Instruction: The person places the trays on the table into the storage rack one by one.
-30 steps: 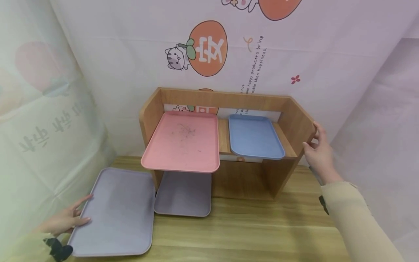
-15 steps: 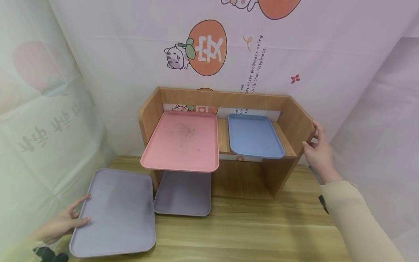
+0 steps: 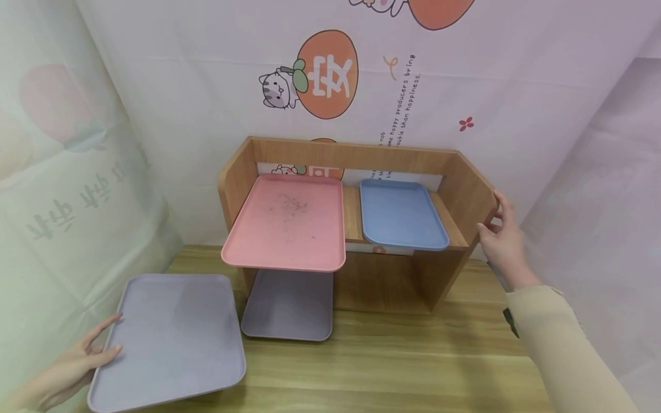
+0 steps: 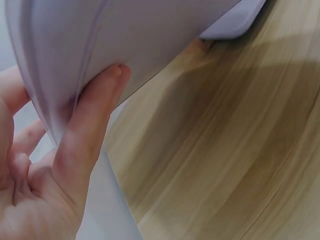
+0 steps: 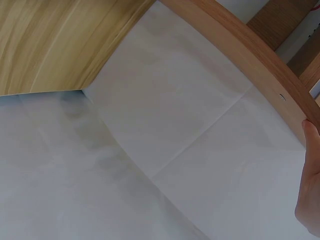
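Note:
At lower left in the head view, my left hand grips a pale lavender tray by its left edge. The left wrist view shows the thumb on one side of the tray's rim and other fingers on the opposite side. The tray is lifted and tilted over the table. My right hand holds the front edge of the right side panel of a small wooden desktop shelf. The right wrist view catches part of that hand against the panel's edge.
On the upper shelf lie a pink tray with dark marks and a smaller blue tray. Both jut past the front. Another lavender tray pokes out of the lower left compartment onto the wood-grain table. Printed cloth hangs behind.
My left hand has moved the lavender tray left and toward me, away from the tray in the lower compartment, and turned it slightly. The right hand and the shelf have stayed put.

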Action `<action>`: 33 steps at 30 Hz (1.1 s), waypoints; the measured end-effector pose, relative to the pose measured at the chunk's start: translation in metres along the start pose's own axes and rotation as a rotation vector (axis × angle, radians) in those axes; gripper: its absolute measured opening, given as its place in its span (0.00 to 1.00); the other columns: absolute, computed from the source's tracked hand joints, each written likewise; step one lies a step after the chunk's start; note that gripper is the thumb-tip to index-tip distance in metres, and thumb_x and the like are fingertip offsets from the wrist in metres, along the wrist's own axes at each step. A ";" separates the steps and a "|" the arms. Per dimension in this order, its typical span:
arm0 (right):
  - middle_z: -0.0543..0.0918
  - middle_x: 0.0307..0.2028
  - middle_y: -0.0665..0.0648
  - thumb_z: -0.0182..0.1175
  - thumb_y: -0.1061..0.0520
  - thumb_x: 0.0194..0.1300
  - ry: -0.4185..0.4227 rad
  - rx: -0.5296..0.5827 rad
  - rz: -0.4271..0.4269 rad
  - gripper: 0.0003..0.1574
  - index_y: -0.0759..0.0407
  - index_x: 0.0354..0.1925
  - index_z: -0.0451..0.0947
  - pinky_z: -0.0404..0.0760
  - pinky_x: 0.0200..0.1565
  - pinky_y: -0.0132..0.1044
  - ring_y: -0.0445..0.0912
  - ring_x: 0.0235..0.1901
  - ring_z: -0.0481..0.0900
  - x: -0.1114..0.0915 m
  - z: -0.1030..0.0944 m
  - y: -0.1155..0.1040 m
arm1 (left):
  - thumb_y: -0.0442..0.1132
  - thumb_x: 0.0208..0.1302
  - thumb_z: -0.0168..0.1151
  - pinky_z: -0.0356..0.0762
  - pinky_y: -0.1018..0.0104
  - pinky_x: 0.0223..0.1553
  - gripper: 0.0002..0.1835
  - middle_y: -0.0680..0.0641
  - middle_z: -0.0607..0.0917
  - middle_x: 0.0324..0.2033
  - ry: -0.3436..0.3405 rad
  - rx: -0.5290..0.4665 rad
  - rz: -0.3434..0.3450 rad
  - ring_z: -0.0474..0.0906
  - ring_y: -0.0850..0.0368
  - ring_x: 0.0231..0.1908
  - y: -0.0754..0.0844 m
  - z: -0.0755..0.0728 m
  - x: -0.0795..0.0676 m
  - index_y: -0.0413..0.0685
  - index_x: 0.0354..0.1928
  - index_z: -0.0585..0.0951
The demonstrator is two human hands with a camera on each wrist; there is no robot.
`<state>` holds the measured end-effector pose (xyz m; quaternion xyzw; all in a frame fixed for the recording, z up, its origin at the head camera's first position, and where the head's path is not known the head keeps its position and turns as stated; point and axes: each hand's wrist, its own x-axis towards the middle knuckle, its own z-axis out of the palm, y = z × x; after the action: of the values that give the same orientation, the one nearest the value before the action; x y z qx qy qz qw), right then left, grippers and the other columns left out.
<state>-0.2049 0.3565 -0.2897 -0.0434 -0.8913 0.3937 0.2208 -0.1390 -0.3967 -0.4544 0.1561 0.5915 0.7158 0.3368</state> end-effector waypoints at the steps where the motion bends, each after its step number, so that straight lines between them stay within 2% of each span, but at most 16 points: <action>1: 0.60 0.62 0.76 0.48 0.67 0.66 0.001 -0.001 0.002 0.49 0.41 0.74 0.38 0.76 0.31 0.21 0.74 0.55 0.70 0.000 0.000 0.000 | 0.33 0.76 0.33 0.80 0.59 0.50 0.33 0.61 0.82 0.49 -0.027 -0.017 0.006 0.81 0.56 0.50 0.001 0.003 -0.001 0.96 0.55 0.61; 4: 0.61 0.62 0.75 0.48 0.67 0.66 0.008 -0.012 0.006 0.49 0.40 0.74 0.38 0.84 0.40 0.40 0.74 0.55 0.70 0.000 0.001 0.000 | 0.32 0.76 0.30 0.79 0.56 0.52 0.35 0.57 0.81 0.52 -0.103 -0.076 0.000 0.79 0.53 0.52 0.005 0.012 -0.003 0.96 0.58 0.60; 6: 0.61 0.62 0.75 0.49 0.67 0.66 0.009 -0.012 0.007 0.49 0.40 0.74 0.38 0.80 0.46 0.55 0.73 0.55 0.70 0.000 0.001 0.000 | 0.32 0.76 0.29 0.79 0.55 0.53 0.35 0.57 0.80 0.53 -0.128 -0.080 -0.008 0.78 0.51 0.53 0.008 0.018 -0.005 0.96 0.60 0.59; 7: 0.61 0.62 0.76 0.49 0.67 0.66 0.009 -0.010 0.007 0.49 0.40 0.74 0.38 0.77 0.48 0.60 0.74 0.55 0.70 0.000 0.002 0.000 | 0.32 0.76 0.28 0.79 0.55 0.52 0.35 0.58 0.80 0.53 -0.132 -0.072 -0.014 0.79 0.51 0.53 0.009 0.021 -0.007 0.97 0.60 0.58; 10: 0.61 0.62 0.76 0.49 0.67 0.66 0.007 -0.002 0.003 0.49 0.40 0.74 0.38 0.83 0.43 0.50 0.74 0.55 0.70 0.000 0.002 -0.001 | 0.33 0.76 0.27 0.79 0.54 0.52 0.35 0.63 0.77 0.53 -0.148 -0.085 -0.025 0.78 0.53 0.53 0.012 0.026 -0.011 0.97 0.60 0.58; 11: 0.61 0.62 0.76 0.49 0.68 0.66 0.010 0.003 0.000 0.49 0.40 0.74 0.38 0.84 0.40 0.41 0.74 0.55 0.70 0.000 0.002 -0.001 | 0.33 0.76 0.27 0.78 0.54 0.53 0.35 0.64 0.77 0.54 -0.153 -0.095 -0.022 0.78 0.53 0.54 0.012 0.028 -0.012 0.97 0.60 0.59; 12: 0.61 0.62 0.76 0.48 0.68 0.66 0.010 0.007 -0.001 0.49 0.40 0.74 0.38 0.83 0.37 0.33 0.74 0.54 0.70 0.000 0.002 0.000 | 0.33 0.76 0.27 0.78 0.54 0.53 0.35 0.64 0.76 0.53 -0.154 -0.108 -0.024 0.78 0.53 0.54 0.013 0.029 -0.013 0.97 0.60 0.59; 14: 0.61 0.62 0.76 0.48 0.68 0.66 0.010 0.014 -0.001 0.49 0.40 0.74 0.38 0.74 0.31 0.20 0.74 0.54 0.70 0.000 0.001 0.001 | 0.34 0.76 0.27 0.77 0.53 0.54 0.35 0.66 0.75 0.54 -0.165 -0.141 -0.030 0.77 0.54 0.55 0.014 0.032 -0.015 0.97 0.60 0.59; 16: 0.61 0.62 0.76 0.48 0.68 0.65 0.011 0.021 0.001 0.49 0.40 0.74 0.39 0.71 0.31 0.17 0.74 0.54 0.70 0.000 0.001 0.001 | 0.34 0.76 0.27 0.77 0.53 0.54 0.34 0.64 0.76 0.54 -0.169 -0.129 -0.021 0.77 0.53 0.54 0.014 0.036 -0.016 0.97 0.60 0.59; 17: 0.61 0.62 0.76 0.48 0.68 0.65 0.010 0.021 0.002 0.49 0.41 0.74 0.38 0.73 0.31 0.18 0.74 0.54 0.70 0.001 0.001 0.001 | 0.34 0.76 0.28 0.78 0.54 0.53 0.34 0.62 0.77 0.54 -0.167 -0.116 -0.013 0.78 0.52 0.54 0.014 0.038 -0.016 0.97 0.60 0.58; 21: 0.61 0.62 0.76 0.49 0.68 0.65 0.001 0.015 0.007 0.50 0.40 0.74 0.38 0.83 0.36 0.30 0.74 0.55 0.70 0.001 0.002 0.000 | 0.32 0.75 0.30 0.80 0.56 0.50 0.36 0.47 0.83 0.49 -0.193 -0.069 0.035 0.81 0.49 0.50 0.014 0.053 -0.012 0.96 0.62 0.56; 23: 0.61 0.62 0.76 0.49 0.69 0.65 0.005 0.013 0.009 0.50 0.40 0.74 0.38 0.83 0.36 0.30 0.74 0.55 0.70 0.001 0.002 -0.001 | 0.31 0.75 0.29 0.79 0.56 0.52 0.36 0.48 0.82 0.51 -0.214 -0.093 0.055 0.80 0.48 0.51 0.014 0.062 -0.005 0.94 0.64 0.55; 25: 0.61 0.62 0.76 0.49 0.69 0.65 0.011 0.022 0.008 0.50 0.40 0.74 0.39 0.79 0.33 0.22 0.74 0.55 0.70 0.000 0.002 -0.001 | 0.30 0.74 0.30 0.79 0.55 0.52 0.37 0.50 0.80 0.53 -0.225 -0.105 0.090 0.79 0.49 0.52 0.012 0.071 0.005 0.92 0.65 0.55; 28: 0.62 0.62 0.76 0.48 0.69 0.65 0.019 0.021 0.001 0.49 0.41 0.74 0.39 0.68 0.29 0.13 0.74 0.54 0.70 0.000 0.002 0.000 | 0.28 0.74 0.33 0.77 0.53 0.54 0.37 0.55 0.75 0.57 -0.229 -0.123 0.130 0.77 0.49 0.54 0.008 0.085 0.023 0.88 0.67 0.55; 30: 0.62 0.61 0.77 0.49 0.69 0.65 0.017 0.018 -0.008 0.49 0.42 0.74 0.39 0.67 0.28 0.12 0.75 0.54 0.70 0.000 0.001 0.001 | 0.29 0.74 0.35 0.78 0.53 0.52 0.36 0.56 0.75 0.56 -0.211 -0.101 0.139 0.78 0.50 0.52 0.007 0.094 0.035 0.88 0.67 0.56; 33: 0.61 0.61 0.77 0.49 0.69 0.65 0.011 0.022 -0.014 0.49 0.42 0.74 0.39 0.67 0.28 0.12 0.75 0.54 0.70 0.000 0.000 0.002 | 0.29 0.74 0.36 0.77 0.53 0.53 0.35 0.60 0.74 0.56 -0.179 -0.107 0.109 0.77 0.53 0.54 0.007 0.106 0.052 0.88 0.65 0.58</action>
<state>-0.2051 0.3576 -0.2916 -0.0368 -0.8861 0.4015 0.2287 -0.1127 -0.2845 -0.4303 0.2333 0.5104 0.7469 0.3567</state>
